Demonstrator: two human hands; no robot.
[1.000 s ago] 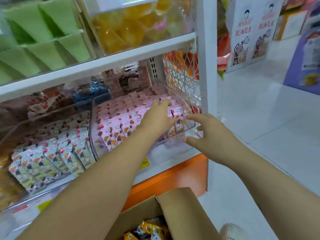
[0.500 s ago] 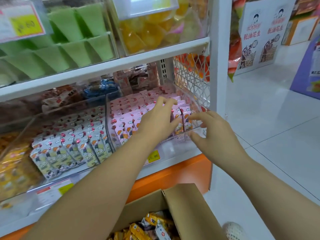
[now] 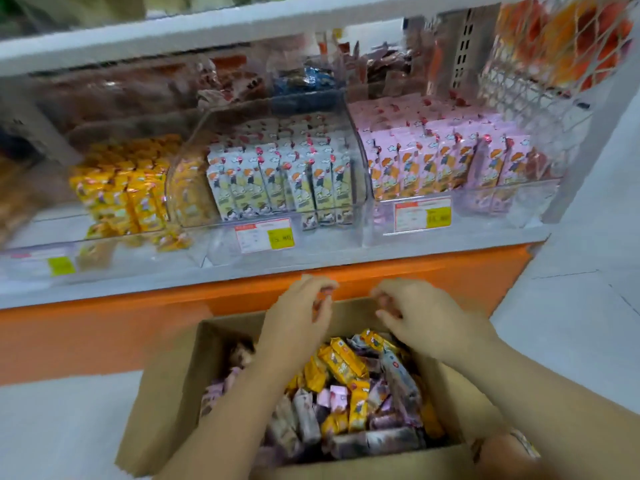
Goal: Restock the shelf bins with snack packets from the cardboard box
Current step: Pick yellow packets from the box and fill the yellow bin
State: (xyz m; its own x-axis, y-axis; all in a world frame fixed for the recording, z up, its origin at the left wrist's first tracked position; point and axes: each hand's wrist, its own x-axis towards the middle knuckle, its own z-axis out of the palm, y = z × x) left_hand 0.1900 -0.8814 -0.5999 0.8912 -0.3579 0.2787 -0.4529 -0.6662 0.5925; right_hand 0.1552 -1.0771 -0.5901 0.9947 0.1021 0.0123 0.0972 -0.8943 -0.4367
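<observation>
An open cardboard box (image 3: 166, 386) stands on the floor in front of the shelf, full of mixed yellow, pink and purple snack packets (image 3: 346, 393). My left hand (image 3: 298, 317) and my right hand (image 3: 419, 313) hover over the far end of the box with fingers loosely curled; neither holds a packet. On the shelf above stand clear bins: one with pink packets (image 3: 446, 161) at the right, one with white packets (image 3: 277, 181) in the middle, and yellow packets (image 3: 121, 188) at the left.
The orange shelf base (image 3: 104, 323) runs behind the box. Price tags (image 3: 422, 213) hang on the bin fronts. A white mesh panel (image 3: 540, 77) with orange goods closes the shelf's right end. White tiled floor (image 3: 571, 306) lies to the right.
Both hands have left the pink-packet bin and come down over the cardboard box. The view has tilted down toward the box.
</observation>
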